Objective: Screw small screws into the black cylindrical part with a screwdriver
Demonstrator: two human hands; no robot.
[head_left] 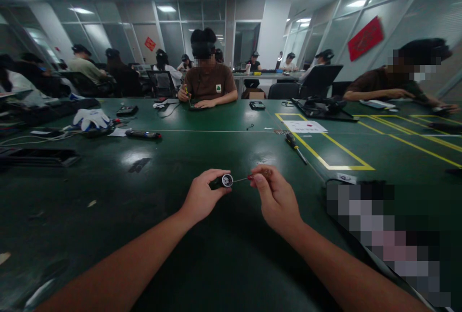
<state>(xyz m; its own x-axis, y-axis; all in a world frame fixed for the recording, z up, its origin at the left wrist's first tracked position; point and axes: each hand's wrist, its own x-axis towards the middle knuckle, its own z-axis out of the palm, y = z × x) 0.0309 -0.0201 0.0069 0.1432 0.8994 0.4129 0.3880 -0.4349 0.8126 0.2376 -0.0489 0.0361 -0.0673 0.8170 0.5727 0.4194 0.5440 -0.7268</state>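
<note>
Between its thumb and fingers, my left hand (205, 195) holds a short black cylinder (226, 180), whose open round end has a silvery rim with small parts inside. Its open end is turned toward me and slightly right. My right hand (277, 197) is closed on a small screwdriver (250, 178) with a red and amber handle. The thin shaft points left and its tip is at the rim of the cylinder; whether it touches is too small to tell. Both hands are above the dark green table (180, 264).
A larger yellow-black screwdriver (296, 148) lies beyond my right hand, near a yellow taped outline (346, 168) and a white paper (305, 126). White-blue gloves (91, 119) and a dark pen-like tool (143, 134) are at left. A person (209, 79) sits opposite, another (393, 81) at right.
</note>
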